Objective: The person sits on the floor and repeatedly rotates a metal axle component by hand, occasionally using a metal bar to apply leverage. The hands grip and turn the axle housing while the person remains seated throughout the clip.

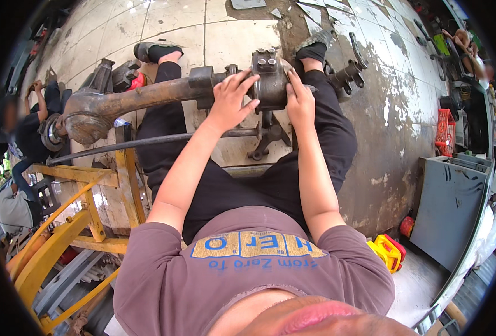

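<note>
A round, greasy metal steering knuckle [271, 92] sits between my legs at the end of a rusty axle [147, 102]. On its top is a square plate with several bolt heads [267, 58]. My left hand [232, 102] touches the knuckle's left side with fingers spread and thumb apart. Against its right side lies my right hand [300, 105], fingers stretched forward along the metal. The axle runs left to a bulging differential housing [88, 116]. A long thin tie rod [152, 141] passes below it toward a dark bracket [270, 137] under the knuckle. The undersides of my fingers are hidden.
Yellow metal frames [127, 179] stand at my left, near a seated person [32, 131]. To my right are a grey metal cabinet [449, 196], a red crate [444, 131] and a yellow-red object [387, 253]. A metal shaft part [347, 78] lies beyond my right knee.
</note>
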Demonstrator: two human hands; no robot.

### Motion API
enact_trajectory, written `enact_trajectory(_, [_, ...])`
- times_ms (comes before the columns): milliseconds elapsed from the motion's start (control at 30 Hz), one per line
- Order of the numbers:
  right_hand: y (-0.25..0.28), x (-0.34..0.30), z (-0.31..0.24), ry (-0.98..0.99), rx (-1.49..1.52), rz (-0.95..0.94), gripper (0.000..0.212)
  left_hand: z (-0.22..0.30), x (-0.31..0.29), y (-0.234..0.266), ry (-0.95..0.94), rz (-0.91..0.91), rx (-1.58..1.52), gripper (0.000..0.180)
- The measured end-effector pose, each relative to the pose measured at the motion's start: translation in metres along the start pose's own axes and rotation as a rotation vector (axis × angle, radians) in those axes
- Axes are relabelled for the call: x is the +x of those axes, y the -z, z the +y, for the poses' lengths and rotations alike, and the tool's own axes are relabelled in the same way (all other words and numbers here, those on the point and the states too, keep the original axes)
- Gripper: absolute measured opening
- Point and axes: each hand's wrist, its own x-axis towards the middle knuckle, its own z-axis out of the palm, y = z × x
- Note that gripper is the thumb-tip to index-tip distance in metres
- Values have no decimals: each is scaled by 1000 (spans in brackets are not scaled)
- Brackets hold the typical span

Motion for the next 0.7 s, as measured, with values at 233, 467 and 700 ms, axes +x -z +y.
enact_trajectory(233, [9, -15, -5, -10, 11, -52, 40, 1, -1, -1, -6, 16, 6, 71])
enact_trajectory(467, [4, -26, -4, -19, 55, -56, 42, -2, -2, -3, 8, 5, 15, 70])
enact_trajectory(700, [2, -32, 0, -92, 186, -54, 41, 1, -7, -5, -1, 25, 7, 70])
